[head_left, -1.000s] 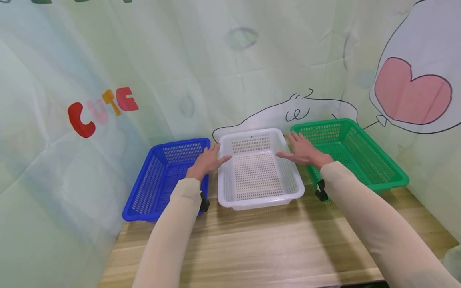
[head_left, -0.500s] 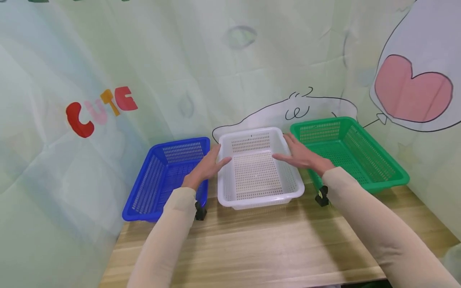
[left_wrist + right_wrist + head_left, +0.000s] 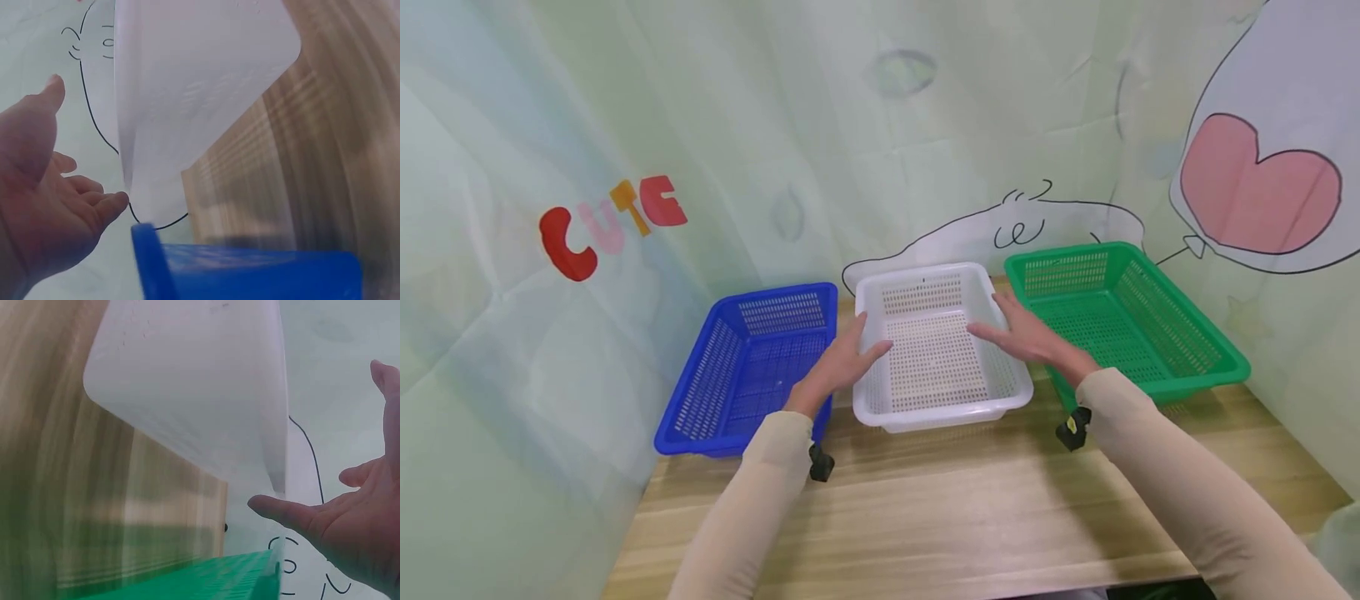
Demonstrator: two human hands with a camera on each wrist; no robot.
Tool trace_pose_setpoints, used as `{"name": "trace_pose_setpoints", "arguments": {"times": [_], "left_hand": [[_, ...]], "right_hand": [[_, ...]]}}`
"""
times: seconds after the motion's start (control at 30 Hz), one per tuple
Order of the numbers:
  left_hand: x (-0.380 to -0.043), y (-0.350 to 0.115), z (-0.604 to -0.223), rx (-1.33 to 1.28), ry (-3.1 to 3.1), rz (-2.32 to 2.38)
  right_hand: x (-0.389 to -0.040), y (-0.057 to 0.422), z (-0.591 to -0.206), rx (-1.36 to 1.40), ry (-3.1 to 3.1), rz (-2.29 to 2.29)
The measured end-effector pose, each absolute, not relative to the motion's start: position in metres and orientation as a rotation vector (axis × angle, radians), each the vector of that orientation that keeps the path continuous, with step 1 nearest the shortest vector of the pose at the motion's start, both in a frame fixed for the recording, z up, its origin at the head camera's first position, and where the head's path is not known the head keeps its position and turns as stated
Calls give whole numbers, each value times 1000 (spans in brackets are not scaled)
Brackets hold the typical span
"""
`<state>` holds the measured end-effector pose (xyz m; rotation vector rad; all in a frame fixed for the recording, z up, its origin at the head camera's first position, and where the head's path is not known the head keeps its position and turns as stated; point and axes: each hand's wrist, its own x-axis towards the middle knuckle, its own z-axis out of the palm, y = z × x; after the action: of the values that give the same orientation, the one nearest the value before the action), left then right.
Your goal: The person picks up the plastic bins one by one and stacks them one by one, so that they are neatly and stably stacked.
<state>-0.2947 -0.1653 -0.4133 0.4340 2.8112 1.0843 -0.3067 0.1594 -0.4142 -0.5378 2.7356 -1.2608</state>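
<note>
A white slatted plastic basket (image 3: 943,421) sits in the middle of the wooden table. My left hand (image 3: 842,360) hovers at its left rim, thumb spread over the basket; in the left wrist view the fingertips of that hand (image 3: 59,203) come right up to the white rim. Over the opposite rim is my right hand (image 3: 1022,329), its thumb pointing inward. From the right wrist, the relaxed fingers of the right hand (image 3: 350,522) appear beside the white basket wall (image 3: 194,381). Neither hand grips anything.
To the left stands a blue basket (image 3: 703,392), to the right a green basket (image 3: 1180,317), both close to the white one. Behind them hangs a printed cloth (image 3: 760,125) with a balloon drawing. The wooden table (image 3: 925,517) extends in front toward its near edge.
Both hands have drawn slightly back toward the person, the left also a little to the right. The three baskets keep their places on the table.
</note>
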Motion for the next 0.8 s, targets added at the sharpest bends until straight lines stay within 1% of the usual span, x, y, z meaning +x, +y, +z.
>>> {"name": "trace_pose_setpoints", "arguments": {"times": [0.3, 0.53, 0.8], "left_hand": [[-280, -155, -422, 334, 2858, 944], [-272, -153, -433, 295, 2877, 1083], [-262, -148, -441, 220, 2862, 1134]], "right_hand": [[-291, 163, -427, -464, 2747, -1206], [-280, 164, -435, -468, 2762, -1215], [-268, 164, -443, -419, 2775, -1163]]}}
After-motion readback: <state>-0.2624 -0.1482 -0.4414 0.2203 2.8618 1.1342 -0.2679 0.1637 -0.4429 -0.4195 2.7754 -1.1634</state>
